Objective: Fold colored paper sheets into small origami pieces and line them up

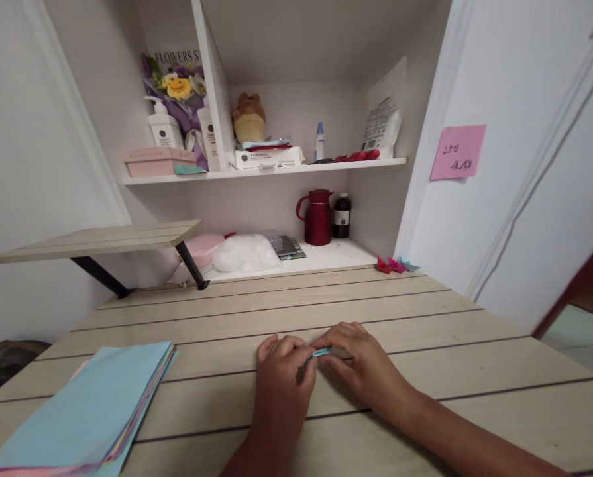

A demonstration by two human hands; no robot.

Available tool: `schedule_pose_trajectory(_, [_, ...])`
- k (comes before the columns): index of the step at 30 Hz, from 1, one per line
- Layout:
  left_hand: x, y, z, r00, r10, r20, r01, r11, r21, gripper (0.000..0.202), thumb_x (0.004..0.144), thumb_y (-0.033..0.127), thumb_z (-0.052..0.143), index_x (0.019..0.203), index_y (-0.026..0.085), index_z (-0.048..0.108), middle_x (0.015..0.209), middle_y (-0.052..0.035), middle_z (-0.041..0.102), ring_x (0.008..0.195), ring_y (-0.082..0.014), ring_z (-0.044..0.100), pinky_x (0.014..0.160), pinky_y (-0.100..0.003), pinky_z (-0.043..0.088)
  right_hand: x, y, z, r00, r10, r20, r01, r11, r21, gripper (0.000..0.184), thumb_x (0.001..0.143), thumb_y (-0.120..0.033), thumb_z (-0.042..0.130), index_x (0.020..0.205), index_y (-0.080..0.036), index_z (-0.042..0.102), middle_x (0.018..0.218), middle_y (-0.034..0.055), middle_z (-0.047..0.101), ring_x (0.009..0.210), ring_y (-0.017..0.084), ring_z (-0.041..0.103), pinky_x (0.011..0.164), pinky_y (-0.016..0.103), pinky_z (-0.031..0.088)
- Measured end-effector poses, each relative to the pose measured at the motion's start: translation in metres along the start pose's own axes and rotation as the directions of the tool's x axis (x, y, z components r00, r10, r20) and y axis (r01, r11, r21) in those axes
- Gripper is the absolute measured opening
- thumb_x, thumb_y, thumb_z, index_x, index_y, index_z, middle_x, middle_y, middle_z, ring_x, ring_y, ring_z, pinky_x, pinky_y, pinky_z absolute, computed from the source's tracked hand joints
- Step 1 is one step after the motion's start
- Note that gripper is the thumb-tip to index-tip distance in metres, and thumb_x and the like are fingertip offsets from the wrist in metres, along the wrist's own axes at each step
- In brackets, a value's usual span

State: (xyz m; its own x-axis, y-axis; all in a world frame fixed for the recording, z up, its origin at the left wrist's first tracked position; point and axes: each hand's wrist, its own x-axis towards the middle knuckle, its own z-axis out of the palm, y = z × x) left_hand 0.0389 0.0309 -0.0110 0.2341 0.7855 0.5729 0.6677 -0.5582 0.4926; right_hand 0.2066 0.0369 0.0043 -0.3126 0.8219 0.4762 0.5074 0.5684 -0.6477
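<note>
Between my two hands, just above the slatted table, is a small folded piece of light blue paper (321, 352). My left hand (285, 374) pinches its left end between thumb and fingers. On the other side, my right hand (353, 358) has its thumb and fingertips closed on the right end. Most of the paper is covered by my fingers, so its full shape is hidden. A stack of coloured paper (85, 404) with a light blue sheet on top lies to the left of my hands.
Small folded paper pieces (395, 265) in red, pink and blue sit at the table's far right edge. A raised wooden shelf (102, 238) on black brackets stands at the far left. Behind the table, a cabinet holds a red jug (319, 218), a dark bottle (342, 217) and a white bundle (246, 253).
</note>
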Motion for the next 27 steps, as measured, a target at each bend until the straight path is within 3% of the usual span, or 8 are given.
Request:
schedule_pose_trajectory(3, [-0.002, -0.003, 0.004, 0.991, -0.115, -0.07, 0.102, 0.981, -0.163, 0.021, 0.074, 0.017, 0.063, 0.092, 0.026, 0.067, 0.09, -0.0015, 0.069, 0.089, -0.021, 0.063, 0.095, -0.046, 0.042, 0.003, 0.005, 0.002, 0.976, 0.219, -0.013, -0.207, 0.939, 0.276, 0.009, 0.076, -0.025, 0.067, 0.07, -0.02, 0.062, 0.07, -0.0002, 0.064, 0.071, 0.018, 0.057, 0.072, 0.032, 0.041])
schedule_pose_trajectory(6, [-0.004, -0.006, 0.012, 0.935, -0.337, -0.111, 0.252, 0.852, -0.46, 0.057, 0.067, 0.023, 0.072, 0.121, 0.023, 0.053, 0.104, -0.0061, 0.065, 0.093, -0.0211, 0.063, 0.087, -0.037, 0.049, 0.005, 0.008, 0.004, 0.915, 0.398, 0.071, -0.352, 0.699, 0.622, 0.024, 0.07, -0.036, 0.074, 0.068, -0.018, 0.058, 0.062, -0.0023, 0.06, 0.06, 0.014, 0.053, 0.06, 0.026, 0.039])
schedule_pose_trajectory(9, [-0.004, -0.009, 0.021, 0.919, -0.393, 0.033, 0.317, 0.687, -0.654, 0.064, 0.067, 0.027, 0.073, 0.124, 0.018, 0.046, 0.104, -0.009, 0.064, 0.089, -0.0199, 0.065, 0.082, -0.033, 0.051, 0.006, 0.006, 0.005, 0.891, 0.431, 0.143, -0.381, 0.539, 0.751, 0.03, 0.064, -0.038, 0.08, 0.07, -0.017, 0.06, 0.066, -0.0005, 0.064, 0.062, 0.014, 0.056, 0.062, 0.026, 0.041])
schedule_pose_trajectory(11, [-0.004, -0.01, 0.025, 0.91, -0.407, 0.083, 0.353, 0.652, -0.671, 0.056, 0.068, 0.029, 0.072, 0.117, 0.016, 0.049, 0.103, -0.0097, 0.065, 0.085, -0.0196, 0.065, 0.079, -0.033, 0.052, 0.005, 0.004, 0.006, 0.89, 0.424, 0.167, -0.382, 0.494, 0.781, 0.032, 0.062, -0.039, 0.082, 0.07, -0.017, 0.061, 0.068, 0.0007, 0.066, 0.064, 0.015, 0.058, 0.064, 0.027, 0.043])
schedule_pose_trajectory(14, [-0.004, -0.009, 0.024, 0.883, -0.45, -0.137, 0.302, 0.766, -0.568, 0.06, 0.066, 0.027, 0.073, 0.12, 0.019, 0.048, 0.116, -0.0108, 0.058, 0.094, -0.0218, 0.062, 0.088, -0.039, 0.049, 0.003, 0.002, 0.007, 0.89, 0.425, 0.165, -0.371, 0.464, 0.805, 0.031, 0.064, -0.041, 0.081, 0.069, -0.017, 0.061, 0.071, 0.0015, 0.068, 0.068, 0.016, 0.06, 0.069, 0.028, 0.044])
schedule_pose_trajectory(17, [-0.003, -0.007, 0.015, 0.878, -0.316, -0.359, 0.185, 0.917, -0.354, 0.059, 0.065, 0.024, 0.074, 0.12, 0.022, 0.051, 0.124, -0.0108, 0.051, 0.11, -0.0262, 0.055, 0.097, -0.046, 0.043, 0.002, 0.005, 0.008, 0.871, 0.481, 0.099, -0.343, 0.451, 0.824, 0.03, 0.066, -0.039, 0.08, 0.068, -0.018, 0.058, 0.071, -0.0003, 0.068, 0.068, 0.015, 0.059, 0.067, 0.027, 0.042])
schedule_pose_trajectory(21, [-0.003, -0.004, 0.005, 0.928, -0.162, -0.334, 0.109, 0.979, -0.172, 0.03, 0.07, 0.022, 0.072, 0.099, 0.025, 0.063, 0.108, -0.0057, 0.06, 0.107, -0.0263, 0.057, 0.094, -0.045, 0.045, 0.002, 0.005, 0.01, 0.862, 0.507, 0.027, -0.31, 0.483, 0.819, 0.036, 0.063, -0.036, 0.082, 0.064, -0.02, 0.05, 0.064, -0.0039, 0.061, 0.061, 0.013, 0.053, 0.06, 0.025, 0.038])
schedule_pose_trajectory(27, [-0.006, -0.002, 0.005, 0.951, -0.083, -0.299, 0.053, 0.993, -0.105, 0.003, 0.078, 0.02, 0.064, 0.08, 0.023, 0.064, 0.086, -0.0015, 0.067, 0.085, -0.0201, 0.064, 0.079, -0.034, 0.049, 0.002, -0.003, 0.015, 0.904, 0.417, 0.094, -0.326, 0.53, 0.783, 0.043, 0.058, -0.039, 0.083, 0.061, -0.021, 0.045, 0.059, -0.0054, 0.056, 0.058, 0.013, 0.051, 0.058, 0.025, 0.038])
